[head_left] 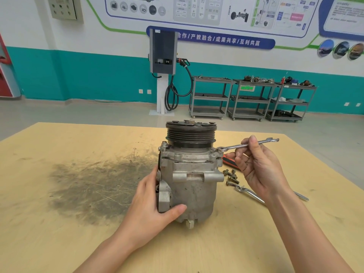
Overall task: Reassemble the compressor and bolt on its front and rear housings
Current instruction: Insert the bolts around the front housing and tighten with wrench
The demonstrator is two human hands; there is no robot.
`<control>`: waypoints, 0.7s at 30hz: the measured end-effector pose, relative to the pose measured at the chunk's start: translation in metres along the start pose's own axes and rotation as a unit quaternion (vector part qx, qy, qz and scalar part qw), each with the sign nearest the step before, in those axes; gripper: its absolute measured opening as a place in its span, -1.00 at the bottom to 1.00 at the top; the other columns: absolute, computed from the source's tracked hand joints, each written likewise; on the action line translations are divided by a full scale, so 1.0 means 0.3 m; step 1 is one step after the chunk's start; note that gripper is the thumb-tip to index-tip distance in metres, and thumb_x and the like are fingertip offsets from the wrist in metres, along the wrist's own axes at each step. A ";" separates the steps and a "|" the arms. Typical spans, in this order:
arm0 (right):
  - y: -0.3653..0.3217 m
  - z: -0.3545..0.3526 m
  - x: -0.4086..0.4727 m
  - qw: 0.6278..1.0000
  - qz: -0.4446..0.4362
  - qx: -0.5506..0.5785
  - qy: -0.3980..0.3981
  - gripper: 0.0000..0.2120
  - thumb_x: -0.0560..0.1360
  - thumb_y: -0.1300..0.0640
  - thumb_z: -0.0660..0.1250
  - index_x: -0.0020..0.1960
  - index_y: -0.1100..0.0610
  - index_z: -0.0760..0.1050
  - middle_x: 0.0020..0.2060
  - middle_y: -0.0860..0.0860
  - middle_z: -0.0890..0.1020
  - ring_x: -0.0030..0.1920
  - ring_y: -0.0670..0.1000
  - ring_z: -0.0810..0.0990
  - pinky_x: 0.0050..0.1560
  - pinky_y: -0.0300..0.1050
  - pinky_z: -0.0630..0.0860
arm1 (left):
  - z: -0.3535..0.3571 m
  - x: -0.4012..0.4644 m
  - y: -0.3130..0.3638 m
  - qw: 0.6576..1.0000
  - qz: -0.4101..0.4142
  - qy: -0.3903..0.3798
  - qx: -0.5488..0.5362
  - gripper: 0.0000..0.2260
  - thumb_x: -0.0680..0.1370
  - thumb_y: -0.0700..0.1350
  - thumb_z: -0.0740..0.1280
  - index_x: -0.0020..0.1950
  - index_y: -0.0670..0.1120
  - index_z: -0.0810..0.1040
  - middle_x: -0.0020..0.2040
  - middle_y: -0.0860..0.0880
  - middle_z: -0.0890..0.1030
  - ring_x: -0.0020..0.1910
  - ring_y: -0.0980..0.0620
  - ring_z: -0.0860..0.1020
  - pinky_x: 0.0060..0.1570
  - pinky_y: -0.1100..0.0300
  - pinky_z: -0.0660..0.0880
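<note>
The compressor (190,174) stands upright on the wooden table (78,144), pulley (191,134) on top, and its housings look already joined. The left hand (155,205) holds the body, thumb pressed on its front and the other fingers around the side bracket. The right hand (258,166) pinches a combination wrench (248,144), its ring end seated on a bolt at the upper flange. I judge that tightening is under way. Several loose bolts (231,176) lie just beside the compressor, so some probably remain to fit. A second wrench (250,193) and an orange-handled tool (229,161) lie near them. Nothing blocks the wrench.
</note>
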State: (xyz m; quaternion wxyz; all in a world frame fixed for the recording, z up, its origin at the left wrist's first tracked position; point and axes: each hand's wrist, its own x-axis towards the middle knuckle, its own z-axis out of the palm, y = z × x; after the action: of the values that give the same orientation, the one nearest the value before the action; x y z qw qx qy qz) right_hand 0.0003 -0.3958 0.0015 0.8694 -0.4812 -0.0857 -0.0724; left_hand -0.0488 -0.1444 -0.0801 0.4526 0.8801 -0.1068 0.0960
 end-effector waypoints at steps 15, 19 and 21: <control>0.065 0.047 -0.082 0.950 -0.256 -0.152 0.090 -0.79 0.55 -0.02 0.20 -0.12 0.13 0.37 -0.55 0.00 0.41 -0.56 0.06 0.44 -0.39 -0.26 0.44 | 0.003 -0.001 -0.004 1.000 0.004 0.001 -0.010 -0.10 0.18 0.56 0.30 0.31 0.58 -0.24 0.42 0.31 0.13 0.29 0.63 0.00 0.41 0.17 0.16; 0.078 0.047 -0.092 0.931 -0.298 -0.184 0.099 -0.84 0.60 0.03 0.21 -0.11 0.08 0.37 -0.56 0.03 0.40 -0.57 0.08 0.41 -0.35 -0.27 0.46 | 0.002 -0.001 -0.004 1.000 0.008 0.003 -0.010 -0.13 0.17 0.57 0.30 0.28 0.61 -0.22 0.41 0.30 0.15 0.27 0.67 -0.03 0.38 0.18 0.17; 0.081 0.048 -0.092 0.926 -0.309 -0.194 0.098 -0.88 0.59 0.07 0.19 -0.11 0.06 0.37 -0.55 0.07 0.39 -0.57 0.07 0.41 -0.34 -0.27 0.47 | 0.001 0.000 -0.004 1.000 0.008 0.002 -0.007 -0.14 0.18 0.56 0.30 0.27 0.61 -0.22 0.40 0.30 0.15 0.26 0.68 -0.03 0.37 0.18 0.17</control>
State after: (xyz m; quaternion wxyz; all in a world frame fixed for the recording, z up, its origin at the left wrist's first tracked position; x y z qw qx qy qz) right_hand -0.0226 -0.3696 -0.0170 0.6981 -0.5803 -0.1287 -0.3992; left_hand -0.0486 -0.1441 -0.0812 0.4586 0.8757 -0.1131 0.1008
